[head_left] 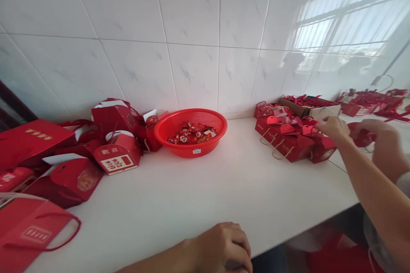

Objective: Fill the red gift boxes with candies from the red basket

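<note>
My left hand is at the front edge of the white table, its forearm coming in from the lower left. The fingers are curled closed, and whatever they hold, if anything, is hidden. My right hand is out of view. Beyond my left hand, a red plastic basket stands near the wall with small red-wrapped sweets inside. Left of the basket lie several red gift boxes; one has an open top with a pale inner flap.
At right, a co-worker's hands handle a small red box. Closed red boxes with cord handles stand together beside them. A cardboard box with red ribbons is behind. A large red box lies far left. Tiled wall backs the table.
</note>
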The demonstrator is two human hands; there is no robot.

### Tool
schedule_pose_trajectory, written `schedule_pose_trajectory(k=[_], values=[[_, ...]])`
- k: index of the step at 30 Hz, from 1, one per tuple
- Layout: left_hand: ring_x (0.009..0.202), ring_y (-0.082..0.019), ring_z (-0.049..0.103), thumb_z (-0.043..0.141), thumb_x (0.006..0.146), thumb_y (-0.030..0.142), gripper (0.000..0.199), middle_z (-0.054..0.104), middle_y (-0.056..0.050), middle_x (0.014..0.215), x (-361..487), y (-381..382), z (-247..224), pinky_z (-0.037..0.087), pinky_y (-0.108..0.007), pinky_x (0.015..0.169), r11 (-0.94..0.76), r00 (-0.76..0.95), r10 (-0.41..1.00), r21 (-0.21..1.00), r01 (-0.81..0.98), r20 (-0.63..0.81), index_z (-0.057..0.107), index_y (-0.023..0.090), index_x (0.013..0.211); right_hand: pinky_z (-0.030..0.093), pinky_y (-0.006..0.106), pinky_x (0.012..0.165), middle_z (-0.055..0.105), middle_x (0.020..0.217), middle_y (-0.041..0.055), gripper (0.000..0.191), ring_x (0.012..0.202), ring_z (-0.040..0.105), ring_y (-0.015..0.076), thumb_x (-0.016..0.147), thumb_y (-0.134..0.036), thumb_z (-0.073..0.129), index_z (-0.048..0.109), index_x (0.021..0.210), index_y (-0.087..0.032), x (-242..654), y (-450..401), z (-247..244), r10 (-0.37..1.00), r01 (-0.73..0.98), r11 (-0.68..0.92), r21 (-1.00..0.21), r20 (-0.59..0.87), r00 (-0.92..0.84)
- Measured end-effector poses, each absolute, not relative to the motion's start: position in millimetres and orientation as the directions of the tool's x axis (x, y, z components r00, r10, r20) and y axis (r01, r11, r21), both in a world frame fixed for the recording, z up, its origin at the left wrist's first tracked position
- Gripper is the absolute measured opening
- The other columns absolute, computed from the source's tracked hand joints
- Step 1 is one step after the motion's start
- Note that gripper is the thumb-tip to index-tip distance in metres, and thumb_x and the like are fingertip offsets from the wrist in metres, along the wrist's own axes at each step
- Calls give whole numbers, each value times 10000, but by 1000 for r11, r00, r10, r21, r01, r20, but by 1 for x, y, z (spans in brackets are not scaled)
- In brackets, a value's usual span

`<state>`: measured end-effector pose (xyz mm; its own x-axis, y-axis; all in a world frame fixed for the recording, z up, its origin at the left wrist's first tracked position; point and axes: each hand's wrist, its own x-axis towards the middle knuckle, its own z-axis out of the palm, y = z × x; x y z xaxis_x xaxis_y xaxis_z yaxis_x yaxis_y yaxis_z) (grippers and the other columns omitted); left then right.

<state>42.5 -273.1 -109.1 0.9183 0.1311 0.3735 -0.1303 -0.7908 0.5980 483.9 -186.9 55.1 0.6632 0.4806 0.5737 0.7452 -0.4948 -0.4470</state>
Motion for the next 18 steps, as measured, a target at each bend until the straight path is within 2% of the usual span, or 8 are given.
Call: schedule_pose_trajectory(k=[2, 3, 6, 9, 10, 12, 15, 18], values=[[820, -142, 660, 656, 869, 262, 88, 733, -36, 919, 44, -271, -112, 513, -251, 865, -800, 924, 107, 584, -139, 367, 692, 199, 819, 354, 401, 651, 671, 1013, 347, 222, 924, 637, 322, 686, -123, 745, 722, 892, -43, 463, -183, 64, 531, 723, -536, -436, 491, 690], [836, -147, 666, 668, 859, 244, 62, 738, -38, 933, 44, -270, -115, 510, -250, 881, -804, 930, 94, 578, -139, 355, 691, 196, 827, 370, 400, 686, 678, 1050, 319, 256, 943, 634, 312, 706, -113, 727, 712, 956, -63, 448, -181, 66, 564, 757, -483, -440, 505, 654], [894, -167, 679, 684, 823, 176, 23, 746, -39, 986, 45, -267, -123, 496, -252, 935, -823, 952, 66, 556, -118, 299, 676, 193, 836, 436, 357, 744, 725, 969, 170, 170, 820, 655, 240, 756, -133, 701, 697, 925, -143, 387, -184, 58, 734, 857, -93, -507, 546, 403], [961, -189, 683, 625, 866, 196, 42, 745, -53, 1039, 45, -263, -126, 486, -262, 966, -845, 968, 42, 525, -98, 248, 661, 190, 847, 481, 307, 681, 720, 855, 79, 74, 723, 659, 197, 828, -193, 624, 675, 882, -193, 311, -200, 24, 826, 773, 398, -494, 560, -67], [972, -195, 685, 594, 886, 210, 75, 744, -56, 1053, 44, -262, -123, 491, -270, 958, -856, 975, 17, 508, -100, 220, 660, 191, 856, 490, 297, 682, 720, 868, 71, 105, 728, 665, 185, 868, -213, 579, 672, 915, -200, 286, -207, 9, 813, 706, 526, -474, 524, -254], [947, -203, 698, 568, 886, 215, 99, 746, -49, 1045, 39, -258, -107, 512, -289, 901, -879, 990, -55, 464, -111, 132, 665, 203, 874, 480, 286, 672, 712, 835, 62, 151, 670, 642, 156, 910, -206, 516, 665, 934, -197, 242, -221, -20, 722, 582, 690, -431, 474, -504], [852, -218, 711, 637, 814, 239, 120, 753, -31, 958, 24, -250, -58, 533, -310, 788, -915, 998, -69, 400, -61, -6, 694, 223, 918, 449, 280, 661, 686, 745, 42, 173, 641, 603, 151, 891, -135, 498, 660, 900, -192, 196, -236, -56, 638, 484, 767, -420, 424, -643], [953, -224, 698, 656, 835, 304, 216, 758, -38, 1018, -4, -232, 14, 501, -301, 897, -906, 984, 177, 386, 175, -30, 723, 221, 1023, 409, 263, 601, 644, 677, 25, 110, 599, 548, 149, 804, -108, 559, 625, 771, -190, 175, -243, -80, 631, 431, 761, -484, 397, -667]])
